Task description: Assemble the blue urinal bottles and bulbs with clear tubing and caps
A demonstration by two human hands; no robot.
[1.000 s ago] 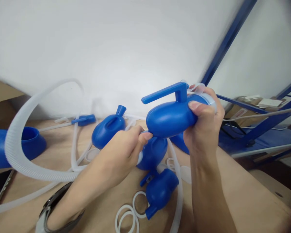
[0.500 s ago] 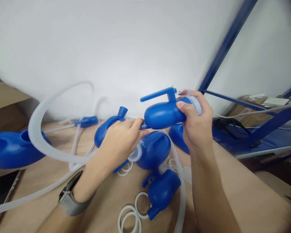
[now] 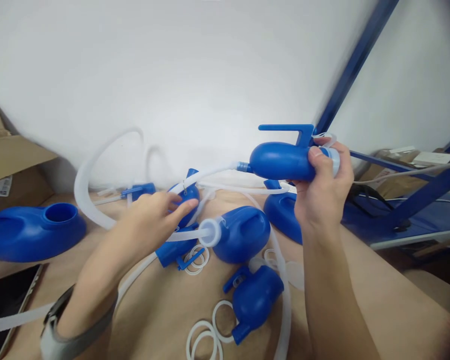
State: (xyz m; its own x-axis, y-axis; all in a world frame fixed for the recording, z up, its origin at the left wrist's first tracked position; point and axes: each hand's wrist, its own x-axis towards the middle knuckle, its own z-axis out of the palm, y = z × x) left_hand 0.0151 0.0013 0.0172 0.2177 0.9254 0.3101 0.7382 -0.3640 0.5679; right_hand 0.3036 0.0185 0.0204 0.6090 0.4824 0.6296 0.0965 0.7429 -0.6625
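Note:
My right hand (image 3: 324, 185) is closed around a blue plastic vessel (image 3: 281, 159), held sideways above the table. It has a long straight handle on top, a whitish cap at its right end and a narrow spout at its left. A translucent corrugated hose (image 3: 217, 170) is fitted on that spout and runs left. My left hand (image 3: 161, 212), wearing a watch, is below the hose with thumb and fingers apart. Behind its fingers is a blue piece with a spout (image 3: 189, 192). Just right of it lies a blue bottle (image 3: 243, 234) with a translucent cap (image 3: 210, 233).
More blue bottles (image 3: 33, 232) (image 3: 281, 210) and a small blue piece (image 3: 257, 297) lie around. White rings (image 3: 202, 340) sit near the front edge. A dark phone-like slab (image 3: 13, 300) is at left, a cardboard box (image 3: 15, 160) behind. A blue metal rack (image 3: 408, 200) stands right.
My right hand has moved right and slightly up with the vessel. My left hand has come off the spout and moved left, and the hose now shows on the spout.

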